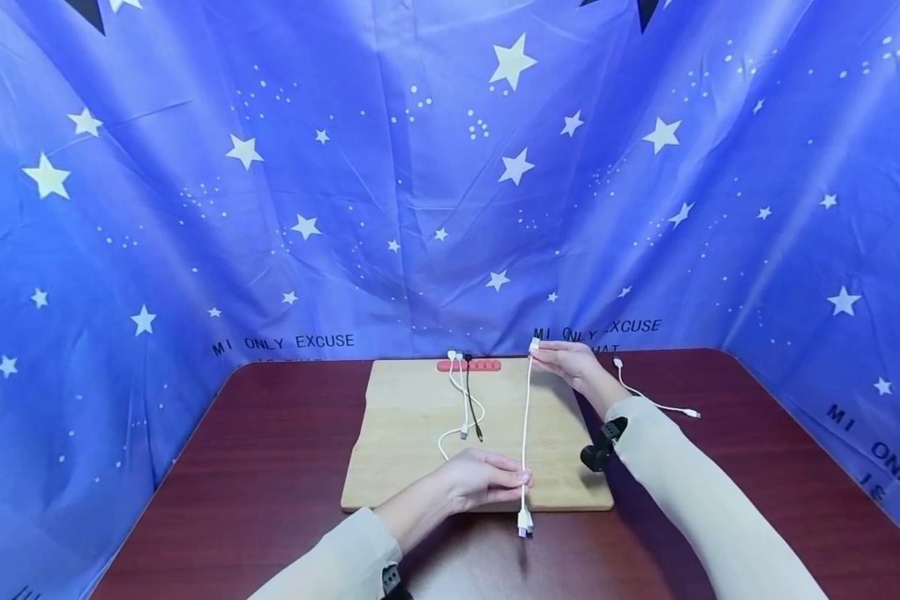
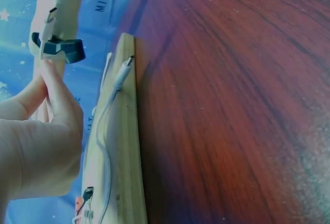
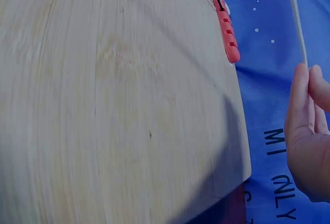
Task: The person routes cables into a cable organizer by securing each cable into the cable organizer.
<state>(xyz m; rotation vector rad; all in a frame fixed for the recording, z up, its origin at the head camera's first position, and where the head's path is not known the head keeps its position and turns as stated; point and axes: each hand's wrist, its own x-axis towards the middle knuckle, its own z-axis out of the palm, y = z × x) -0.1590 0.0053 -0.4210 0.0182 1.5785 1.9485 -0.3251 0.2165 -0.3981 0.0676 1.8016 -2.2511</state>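
Note:
A white charging cable (image 1: 527,408) is stretched taut above the wooden board (image 1: 405,400). My right hand (image 1: 570,362) pinches its upper end near a white plug, over the board's far right part. Close to the lower end, my left hand (image 1: 483,479) pinches the cable between thumb and fingers, and white plugs (image 1: 523,523) hang below that grip. In the right wrist view, the right hand's fingertips (image 3: 301,72) meet on the cable. At the board's far edge, a red cable holder (image 1: 487,365) has white cables and a black cable (image 1: 472,404) in its left part.
Another white cable (image 1: 648,400) lies on the dark red table (image 1: 270,458), right of the board. A white plug (image 2: 124,72) from a cable on the board lies at its edge in the left wrist view. A blue starry curtain (image 1: 390,167) surrounds the table's back and sides.

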